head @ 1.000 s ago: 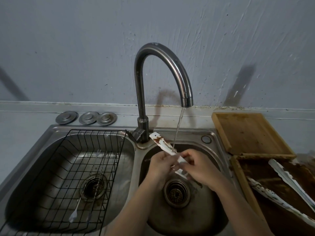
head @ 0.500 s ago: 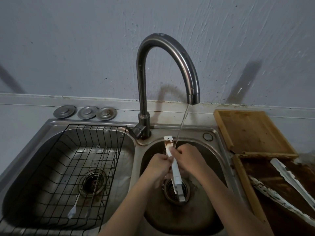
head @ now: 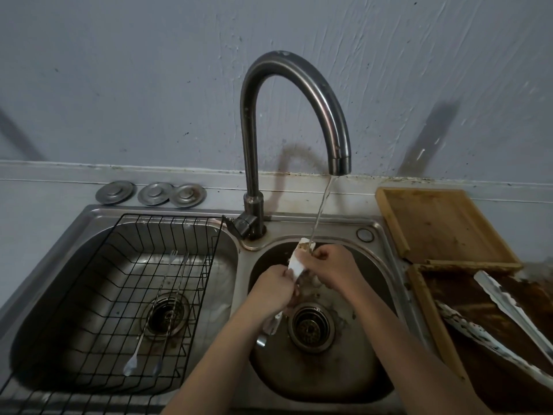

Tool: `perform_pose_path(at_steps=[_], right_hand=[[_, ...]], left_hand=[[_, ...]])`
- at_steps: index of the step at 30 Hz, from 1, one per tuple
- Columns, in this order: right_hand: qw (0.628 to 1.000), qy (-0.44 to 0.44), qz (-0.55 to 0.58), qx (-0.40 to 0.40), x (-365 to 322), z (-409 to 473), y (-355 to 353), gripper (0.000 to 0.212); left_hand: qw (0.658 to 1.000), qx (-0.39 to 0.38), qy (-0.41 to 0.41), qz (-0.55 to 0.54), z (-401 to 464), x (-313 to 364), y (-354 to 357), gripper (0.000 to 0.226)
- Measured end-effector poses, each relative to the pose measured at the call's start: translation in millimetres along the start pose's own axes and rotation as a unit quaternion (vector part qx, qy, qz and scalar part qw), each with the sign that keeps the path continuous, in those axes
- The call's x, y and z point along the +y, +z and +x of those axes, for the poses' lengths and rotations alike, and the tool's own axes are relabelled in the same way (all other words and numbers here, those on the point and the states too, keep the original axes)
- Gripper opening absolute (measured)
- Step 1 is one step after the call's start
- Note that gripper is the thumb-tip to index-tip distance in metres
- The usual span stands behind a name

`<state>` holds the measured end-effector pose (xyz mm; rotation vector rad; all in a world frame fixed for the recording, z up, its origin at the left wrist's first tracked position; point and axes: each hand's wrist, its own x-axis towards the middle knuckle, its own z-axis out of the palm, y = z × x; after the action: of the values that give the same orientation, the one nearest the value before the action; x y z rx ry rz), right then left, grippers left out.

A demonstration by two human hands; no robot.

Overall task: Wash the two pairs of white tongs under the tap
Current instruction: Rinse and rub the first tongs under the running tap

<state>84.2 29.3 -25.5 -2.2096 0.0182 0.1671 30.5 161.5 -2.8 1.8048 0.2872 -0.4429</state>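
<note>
Tongs (head: 296, 265) gripped between both hands, left hand (head: 273, 290) low, right hand (head: 330, 269) high, under tap (head: 339, 163) stream

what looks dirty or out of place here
The second pair of tongs lies unwashed on a brown-smeared wooden tray right of the sink, spotted with the same brown. Three metal plugs sit loose behind the left basin.

Tap (head: 294, 115): brushed metal, dull sheen, spotted. Sink (head: 371, 381): stainless steel, satin, stained brown around the drain. Rack (head: 143, 265): black coated wire, matt. Tongs (head: 296, 265) I hold: smooth white plastic, brown-smeared at the tip. Trays (head: 443, 226): bare wood, matt, the nearer one crusted. Wall (head: 119, 85): rough grey paint, streaked.
</note>
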Motion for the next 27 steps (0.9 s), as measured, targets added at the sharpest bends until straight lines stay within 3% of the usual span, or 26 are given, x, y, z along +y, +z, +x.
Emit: perform_pose_path(at_steps=[3, 6, 8, 11, 14, 17, 19, 24, 27], right_hand=[[0.999, 0.031, -0.003, 0.039, 0.8, 9.9, -9.2, 0.034], [0.999, 0.028, -0.009, -0.012, -0.1, 9.7, -5.3, 0.031], [0.999, 0.006, -0.016, -0.028, -1.5, 7.3, -0.2, 0.039], [0.997, -0.023, -0.069, 0.000, -3.0, 10.0, -5.4, 0.030], [0.993, -0.023, -0.112, 0.010, -3.6, 15.4, -11.6, 0.038], [0.996, -0.038, -0.083, -0.025, -7.4, 12.4, -8.4, 0.035], [0.994, -0.037, -0.088, -0.050, -10.5, 8.2, -3.8, 0.045], [0.994, -0.061, -0.092, -0.005, -13.8, 14.6, -8.4, 0.038], [1.000, 0.007, 0.015, 0.011, -12.9, 22.0, -14.1, 0.039]], left_hand=[[1.000, -0.018, 0.009, 0.021, -6.4, -0.3, 1.9, 0.033], [0.998, -0.028, 0.014, 0.049, -8.3, -0.5, -0.1, 0.033], [0.999, -0.037, 0.005, 0.029, -8.3, 0.7, -2.7, 0.033], [0.999, -0.043, -0.009, 0.026, -10.3, 2.5, -2.7, 0.033], [0.998, -0.056, -0.026, -0.005, -11.2, 2.3, -2.8, 0.033], [0.998, -0.048, -0.030, -0.013, -8.9, 3.2, -7.9, 0.034], [0.999, -0.039, -0.024, -0.012, -7.2, 3.4, -12.4, 0.035], [0.999, -0.046, -0.006, -0.014, -8.5, 2.8, -15.7, 0.036], [0.998, -0.049, 0.007, -0.035, -9.2, 4.1, -16.8, 0.036]])
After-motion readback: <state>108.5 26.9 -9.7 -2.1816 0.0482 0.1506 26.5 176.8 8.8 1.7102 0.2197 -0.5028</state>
